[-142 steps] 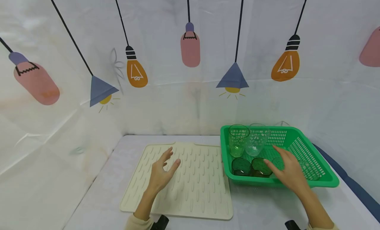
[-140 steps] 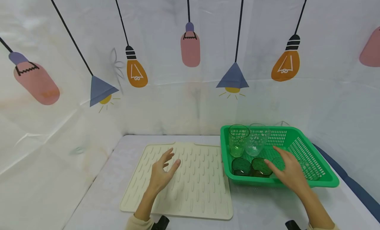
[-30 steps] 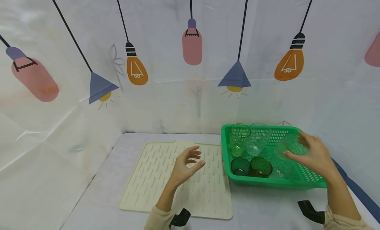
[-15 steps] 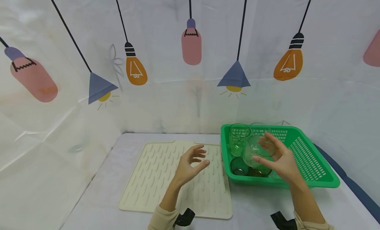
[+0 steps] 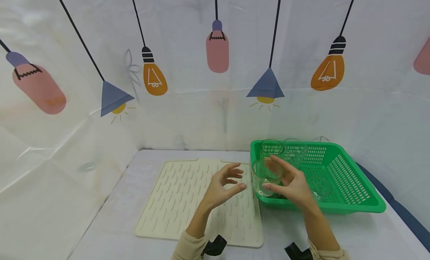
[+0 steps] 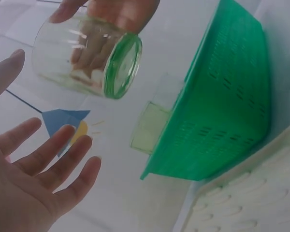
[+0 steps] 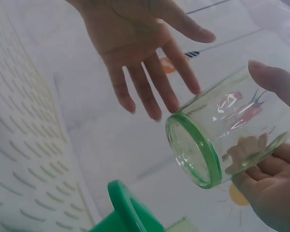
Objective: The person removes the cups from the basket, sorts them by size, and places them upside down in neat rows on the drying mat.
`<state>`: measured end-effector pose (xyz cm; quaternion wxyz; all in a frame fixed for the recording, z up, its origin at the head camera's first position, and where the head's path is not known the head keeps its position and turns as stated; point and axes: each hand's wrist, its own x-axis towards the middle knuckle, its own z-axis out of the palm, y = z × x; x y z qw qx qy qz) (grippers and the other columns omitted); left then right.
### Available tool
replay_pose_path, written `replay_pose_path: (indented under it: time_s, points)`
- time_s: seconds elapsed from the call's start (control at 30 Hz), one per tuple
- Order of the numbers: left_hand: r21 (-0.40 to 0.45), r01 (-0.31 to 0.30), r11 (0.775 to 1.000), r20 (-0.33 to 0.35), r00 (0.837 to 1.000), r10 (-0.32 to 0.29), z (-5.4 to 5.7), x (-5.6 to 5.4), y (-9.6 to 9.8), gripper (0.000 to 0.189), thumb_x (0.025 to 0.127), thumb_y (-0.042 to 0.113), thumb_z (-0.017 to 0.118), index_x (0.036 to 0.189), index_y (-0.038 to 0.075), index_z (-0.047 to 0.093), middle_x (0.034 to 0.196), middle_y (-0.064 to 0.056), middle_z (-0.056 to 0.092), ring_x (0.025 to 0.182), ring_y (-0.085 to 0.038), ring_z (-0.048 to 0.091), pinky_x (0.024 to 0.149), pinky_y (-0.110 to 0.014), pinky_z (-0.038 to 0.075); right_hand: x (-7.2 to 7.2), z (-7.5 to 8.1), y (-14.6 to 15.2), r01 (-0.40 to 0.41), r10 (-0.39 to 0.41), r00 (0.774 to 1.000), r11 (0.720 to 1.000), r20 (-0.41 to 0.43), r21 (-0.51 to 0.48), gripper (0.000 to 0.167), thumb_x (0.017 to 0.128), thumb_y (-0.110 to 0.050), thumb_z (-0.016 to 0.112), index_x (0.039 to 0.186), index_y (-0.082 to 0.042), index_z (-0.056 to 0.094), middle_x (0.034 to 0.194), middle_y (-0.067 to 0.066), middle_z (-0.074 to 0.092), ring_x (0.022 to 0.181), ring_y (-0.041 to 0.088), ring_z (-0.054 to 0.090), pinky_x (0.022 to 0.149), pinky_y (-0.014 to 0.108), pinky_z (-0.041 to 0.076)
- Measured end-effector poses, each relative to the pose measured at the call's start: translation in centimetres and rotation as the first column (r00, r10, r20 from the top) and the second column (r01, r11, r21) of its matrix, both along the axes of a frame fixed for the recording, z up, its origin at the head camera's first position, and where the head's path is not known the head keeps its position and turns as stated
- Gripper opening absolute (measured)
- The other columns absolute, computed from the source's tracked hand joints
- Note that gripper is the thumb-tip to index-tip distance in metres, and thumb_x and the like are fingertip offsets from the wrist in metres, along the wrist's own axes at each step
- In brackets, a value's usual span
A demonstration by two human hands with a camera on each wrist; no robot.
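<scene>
My right hand [image 5: 293, 185] grips a clear glass tumbler [image 5: 263, 179] between thumb and fingers, above the left edge of the green basket [image 5: 356, 207]. In the left wrist view, the tumbler [image 6: 55, 60] is tilted and its thick base looks green. My left hand [image 5: 221, 185] hovers over the cream ridged mat [image 5: 201, 207], fingers spread and holding nothing, just left of the tumbler. In the right wrist view, the left fingertips come close to the tumbler's base [image 7: 193, 150]. The dark glasses in the basket are mostly hidden behind the right hand and tumbler.
A tall greenish glass [image 5: 271, 147] and a clear glass [image 5: 299, 152] stand at the basket's back left. Another clear glass [image 5: 321, 188] lies near its front wall. A lamp-patterned white curtain [image 5: 188, 118] hangs behind the white table [image 5: 111, 222].
The right hand has carried the clear tumbler leftward from the basket's right side to its left edge. The left hand has shifted slightly right, toward the tumbler.
</scene>
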<state>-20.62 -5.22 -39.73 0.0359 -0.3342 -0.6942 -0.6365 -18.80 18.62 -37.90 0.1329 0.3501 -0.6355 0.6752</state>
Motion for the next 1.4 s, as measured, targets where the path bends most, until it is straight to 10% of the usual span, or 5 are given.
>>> replay_pose_path:
  time_s: [0.3, 0.7, 1.07, 1.4]
  points:
    - [0.011, 0.082, 0.997, 0.012, 0.997, -0.082, 0.3, -0.1, 1.0, 0.059, 0.086, 0.011, 0.068, 0.137, -0.005, 0.041, 0.120, -0.029, 0.057, 0.109, -0.038, 0.056, 0.086, -0.056, 0.048, -0.3, -0.3, -1.8, -0.061, 0.061, 0.997, 0.998, -0.044, -0.001, 0.071, 0.075, 0.021, 0.064, 0.139, 0.009, 0.035, 0.135, 0.008, 0.053, 0.122, 0.013, 0.052, 0.098, 0.023, 0.044]
    - [-0.017, 0.124, 0.992, 0.035, 0.992, -0.123, 0.4, 0.1, 0.9, 0.067, 0.086, 0.038, 0.068, 0.139, 0.005, 0.042, 0.126, -0.019, 0.056, 0.110, -0.034, 0.059, 0.091, -0.034, 0.050, 0.0, -0.9, -3.0, -0.199, 0.198, 0.980, 0.980, -0.008, -0.011, 0.068, 0.085, 0.010, 0.061, 0.144, 0.005, 0.029, 0.142, 0.006, 0.046, 0.127, 0.014, 0.048, 0.102, 0.026, 0.040]
    - [-0.151, 0.212, 0.966, 0.074, 0.976, -0.203, 2.0, 0.2, 0.2, 0.073, 0.085, 0.044, 0.066, 0.141, 0.008, 0.036, 0.131, -0.015, 0.052, 0.115, -0.026, 0.057, 0.092, -0.033, 0.049, 0.4, -1.0, -2.6, -0.159, 0.152, 0.984, 0.985, 0.091, 0.067, 0.073, 0.080, 0.007, 0.068, 0.142, 0.010, 0.029, 0.139, 0.000, 0.049, 0.124, 0.009, 0.049, 0.099, 0.023, 0.043]
    - [-0.345, 0.157, 0.925, 0.153, 0.982, -0.110, 4.0, 0.5, 0.1, 0.076, 0.077, 0.038, 0.076, 0.137, 0.006, 0.043, 0.129, -0.011, 0.054, 0.111, -0.014, 0.058, 0.086, -0.028, 0.052, 0.8, -0.7, -3.0, 0.020, -0.043, 0.997, 0.938, 0.059, 0.346, 0.072, 0.079, 0.001, 0.072, 0.138, 0.014, 0.033, 0.138, 0.035, 0.037, 0.124, -0.003, 0.041, 0.096, 0.012, 0.038]
